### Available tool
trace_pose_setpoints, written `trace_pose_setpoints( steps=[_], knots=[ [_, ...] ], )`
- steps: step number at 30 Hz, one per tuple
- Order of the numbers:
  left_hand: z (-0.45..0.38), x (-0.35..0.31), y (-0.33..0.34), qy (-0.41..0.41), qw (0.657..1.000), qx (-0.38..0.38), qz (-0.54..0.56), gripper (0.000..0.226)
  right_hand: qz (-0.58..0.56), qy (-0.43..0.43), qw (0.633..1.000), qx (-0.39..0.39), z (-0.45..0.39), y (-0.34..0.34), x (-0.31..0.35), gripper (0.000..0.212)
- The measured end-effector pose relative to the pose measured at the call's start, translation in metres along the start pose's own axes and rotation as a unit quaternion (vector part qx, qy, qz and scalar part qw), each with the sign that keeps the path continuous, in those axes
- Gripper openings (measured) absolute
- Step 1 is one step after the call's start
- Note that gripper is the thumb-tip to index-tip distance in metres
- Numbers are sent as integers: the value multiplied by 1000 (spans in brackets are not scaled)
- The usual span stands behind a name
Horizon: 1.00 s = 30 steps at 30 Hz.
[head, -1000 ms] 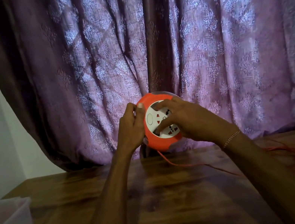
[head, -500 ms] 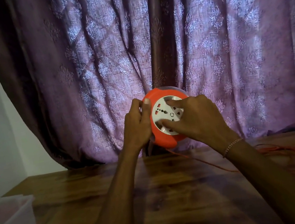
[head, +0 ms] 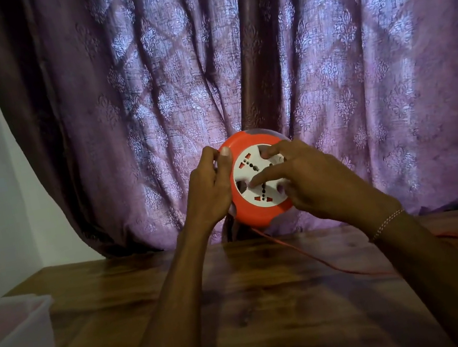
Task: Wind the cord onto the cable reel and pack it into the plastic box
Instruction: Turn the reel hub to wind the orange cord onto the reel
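The round orange plastic cable reel (head: 258, 208) with its white socket face was held upright in the air above the dark wooden worktop (head: 245, 308), in front of the purple patterned curtain (head: 325, 64). The left hand (head: 209, 192) gripped its left rim, thumb on the front. The right hand (head: 317, 179) pressed 2 extended fingers (head: 268, 175) on the white face. The thin orange cord (head: 313, 259) trailed from the reel's underside to a loose heap at the right edge. The translucent plastic box (head: 15, 339) sat at the worktop's left edge.

Both forearms are bare, with no sleeves in view. A thin beaded bracelet (head: 387, 224) circles the right wrist.
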<state>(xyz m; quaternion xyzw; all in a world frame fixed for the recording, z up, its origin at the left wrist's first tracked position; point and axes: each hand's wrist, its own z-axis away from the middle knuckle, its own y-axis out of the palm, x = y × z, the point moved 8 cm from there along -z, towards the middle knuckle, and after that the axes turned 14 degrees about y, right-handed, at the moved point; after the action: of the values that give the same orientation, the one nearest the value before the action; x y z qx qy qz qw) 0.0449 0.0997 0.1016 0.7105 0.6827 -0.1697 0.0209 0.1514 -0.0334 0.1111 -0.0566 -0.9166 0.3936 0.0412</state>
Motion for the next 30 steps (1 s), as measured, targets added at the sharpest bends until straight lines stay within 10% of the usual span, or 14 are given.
trace_pose_setpoints(
  steps=[14, 21, 30],
  knots=[
    [0, -12, 0, 22, 1000, -5, 2, 43, 50, 48, 987, -142, 12, -9, 5, 52],
    [-1, -9, -4, 26, 999, -21, -11, 33, -153, 156, 950, -221, 10, -17, -13, 47],
    [2, -6, -3, 23, 1000, -16, -11, 38, -66, 81, 990, -94, 3, -22, -12, 26]
  ],
)
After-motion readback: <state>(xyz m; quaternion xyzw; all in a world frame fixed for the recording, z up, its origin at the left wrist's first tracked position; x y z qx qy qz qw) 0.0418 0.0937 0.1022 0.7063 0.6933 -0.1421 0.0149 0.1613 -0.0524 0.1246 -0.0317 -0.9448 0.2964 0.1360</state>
